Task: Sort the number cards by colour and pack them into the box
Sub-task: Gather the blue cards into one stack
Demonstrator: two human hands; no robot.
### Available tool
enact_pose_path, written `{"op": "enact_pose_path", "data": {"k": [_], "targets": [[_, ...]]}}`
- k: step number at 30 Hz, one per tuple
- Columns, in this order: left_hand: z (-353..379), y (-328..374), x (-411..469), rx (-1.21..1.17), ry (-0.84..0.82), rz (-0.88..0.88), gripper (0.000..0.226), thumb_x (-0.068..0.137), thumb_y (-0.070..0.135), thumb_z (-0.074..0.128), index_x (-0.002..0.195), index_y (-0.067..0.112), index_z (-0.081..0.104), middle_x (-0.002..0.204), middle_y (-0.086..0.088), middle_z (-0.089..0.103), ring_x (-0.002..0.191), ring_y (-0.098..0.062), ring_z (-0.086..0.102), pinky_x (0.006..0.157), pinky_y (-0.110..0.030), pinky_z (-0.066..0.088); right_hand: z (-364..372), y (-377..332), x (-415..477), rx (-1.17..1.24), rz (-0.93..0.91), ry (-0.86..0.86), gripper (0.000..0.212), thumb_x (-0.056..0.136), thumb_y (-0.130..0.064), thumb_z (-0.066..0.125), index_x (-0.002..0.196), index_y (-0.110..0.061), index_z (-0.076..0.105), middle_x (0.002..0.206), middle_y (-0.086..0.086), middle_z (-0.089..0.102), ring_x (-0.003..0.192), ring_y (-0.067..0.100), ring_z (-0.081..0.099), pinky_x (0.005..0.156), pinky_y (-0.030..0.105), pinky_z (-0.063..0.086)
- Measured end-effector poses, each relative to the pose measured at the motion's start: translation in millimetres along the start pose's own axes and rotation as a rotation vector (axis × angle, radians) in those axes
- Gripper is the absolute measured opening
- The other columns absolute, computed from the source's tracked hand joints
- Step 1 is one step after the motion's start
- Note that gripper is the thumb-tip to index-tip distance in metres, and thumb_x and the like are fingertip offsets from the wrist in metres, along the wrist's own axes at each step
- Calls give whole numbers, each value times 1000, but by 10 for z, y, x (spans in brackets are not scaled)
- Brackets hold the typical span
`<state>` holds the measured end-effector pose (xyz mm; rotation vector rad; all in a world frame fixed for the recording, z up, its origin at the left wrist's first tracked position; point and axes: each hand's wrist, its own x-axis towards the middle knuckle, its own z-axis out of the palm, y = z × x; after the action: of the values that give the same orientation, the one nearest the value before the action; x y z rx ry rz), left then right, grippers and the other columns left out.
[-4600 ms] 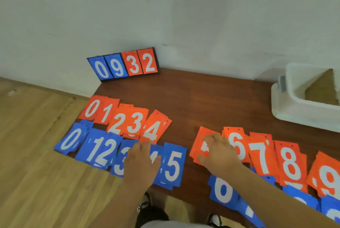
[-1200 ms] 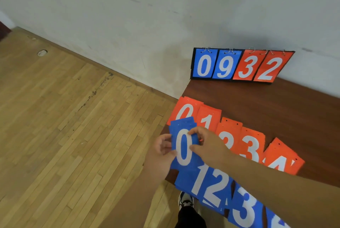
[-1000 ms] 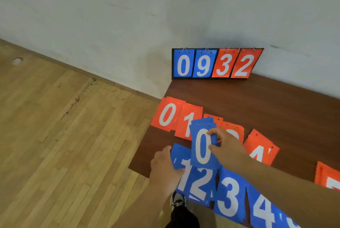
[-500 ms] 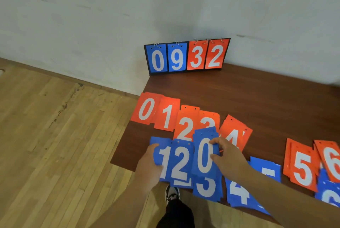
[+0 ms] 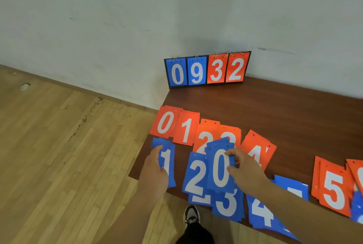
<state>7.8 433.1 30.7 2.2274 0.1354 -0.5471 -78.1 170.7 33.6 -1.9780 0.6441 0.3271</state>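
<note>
Blue and red number cards lie in rows on the brown table [image 5: 290, 117]. My right hand [image 5: 245, 173] pinches a small stack of blue 0 cards [image 5: 219, 169] and holds it over the blue 2 cards [image 5: 195, 177] and blue 3 cards [image 5: 227, 204]. My left hand [image 5: 155, 169] grips the blue 1 cards [image 5: 168, 162] at the table's left front corner. Blue 4 cards [image 5: 261, 214] lie under my right forearm. Behind them runs the red row [image 5: 185, 129] from 0 to 4, and the red 5 cards [image 5: 334, 190] are at the right. The box is out of view.
A flip scoreboard [image 5: 206, 70] showing 0 9 3 2 stands against the wall at the table's back left corner. Wooden floor [image 5: 59, 145] lies to the left of the table. My shoe [image 5: 191, 216] shows below the table's front edge.
My left hand has pulled the blue 1 cards left, away from the blue 2 cards. My right hand still holds the blue 0 stack, now over the 2 and 3.
</note>
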Motion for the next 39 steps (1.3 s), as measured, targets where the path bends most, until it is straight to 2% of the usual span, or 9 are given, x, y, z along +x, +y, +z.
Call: {"op": "enact_pose_path", "data": {"k": [4,8,11,15,21,27,31,34,39], "targets": [[-69,124,-26,-223,36,-56,64,92,-4,43,136,42,45,107,-8,69,70,-19,66,51,-38,53,-26,-217,6,150,-5,7,33,96,-8,61,113,-36,57,116,-6,62,92,14,69,70,36,64],[-3,438,-146,-385,-57,-4,43,100,4,53,123,40,50,105,10,64,86,-10,70,57,-23,58,-108,-457,8,383,22,-30,35,94,-6,64,111,-37,65,113,12,68,99,33,69,85,56,58],[53,687,-214,-428,-116,75,40,100,5,52,116,42,54,103,12,63,88,-18,70,70,-42,63,-229,-612,-60,442,-19,-31,33,97,-5,62,118,-31,62,112,4,71,94,23,73,83,50,60],[133,992,-246,-461,-166,217,40,99,3,46,105,40,60,92,-3,64,69,-42,59,58,-41,54,-357,-707,-152,357,-78,49,33,94,-11,67,115,-35,61,104,7,72,88,33,72,78,53,59],[161,1320,-299,-424,-354,358,31,96,9,44,99,37,55,76,-8,40,55,-18,29,48,-28,27,-458,-776,-283,429,-93,44,30,91,-11,70,112,-31,63,85,15,67,63,21,63,61,41,53],[208,1322,-321,-285,-508,408,35,88,27,39,112,49,53,88,-11,46,71,-22,40,65,-38,39,-518,-597,-397,516,-57,36,28,90,-2,66,101,-27,68,96,25,67,74,43,61,69,51,52],[361,1032,-242,-148,-364,404,32,102,23,44,114,52,46,99,0,58,74,-13,55,64,-22,45,-582,-376,-513,363,51,171,29,91,-2,56,102,-27,63,77,16,57,48,19,42,47,29,37],[580,559,-76,49,-194,257,40,94,31,60,128,42,42,117,3,55,96,-19,62,75,-33,57,-623,-138,-599,308,118,274,27,91,-3,50,100,-26,61,90,17,63,50,20,40,46,30,39],[963,99,-98,438,-200,-31,83,84,49,71,149,28,23,137,-8,32,126,-35,37,93,-42,48,-625,149,-768,244,194,306,25,93,-3,48,100,-24,60,81,10,59,42,15,36,41,28,34]]}}
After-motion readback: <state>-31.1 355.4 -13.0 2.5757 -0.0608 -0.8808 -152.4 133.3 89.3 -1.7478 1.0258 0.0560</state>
